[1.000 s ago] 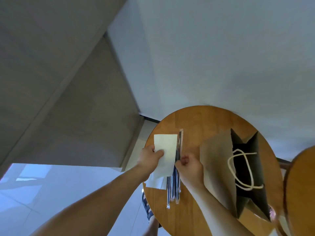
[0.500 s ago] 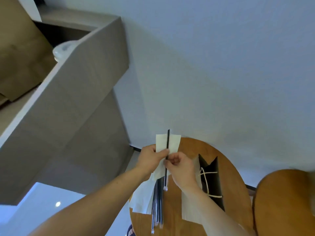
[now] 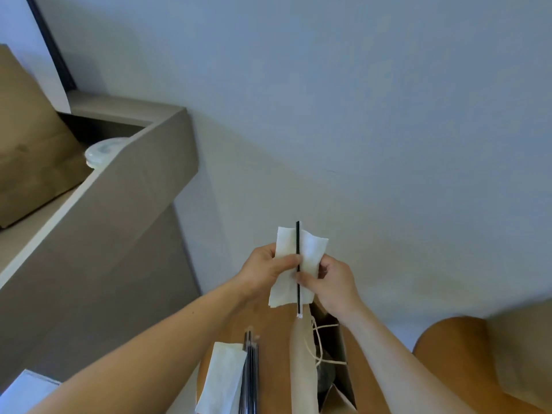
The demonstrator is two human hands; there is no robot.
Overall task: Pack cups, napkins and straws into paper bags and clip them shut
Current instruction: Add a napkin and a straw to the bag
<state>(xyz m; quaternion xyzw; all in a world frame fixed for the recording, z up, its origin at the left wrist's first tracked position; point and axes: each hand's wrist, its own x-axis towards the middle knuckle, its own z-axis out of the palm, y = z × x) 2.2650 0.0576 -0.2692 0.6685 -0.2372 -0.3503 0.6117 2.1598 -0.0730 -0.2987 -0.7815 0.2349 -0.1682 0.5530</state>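
I see my left hand [image 3: 263, 270] gripping a white napkin [image 3: 310, 255], thumb pressed across its face. My right hand [image 3: 334, 282] pinches a black straw [image 3: 297, 243] against the napkin, fingers [image 3: 327, 264] curled. Both are held in the air above the round desk [image 3: 268, 318], near the open paper bag [image 3: 301, 369]. Spare napkins [image 3: 222, 380] and a straw bundle [image 3: 250, 375] lie beside the bag.

A white napkin [image 3: 286, 276] is held upright in the air with a thin black straw [image 3: 297, 258] lying lengthwise against its front, and below them sits an open brown paper bag [image 3: 301, 369] with rope handles, beside a bundle of straws [image 3: 250, 377] and a stack of napkins [image 3: 221, 380].
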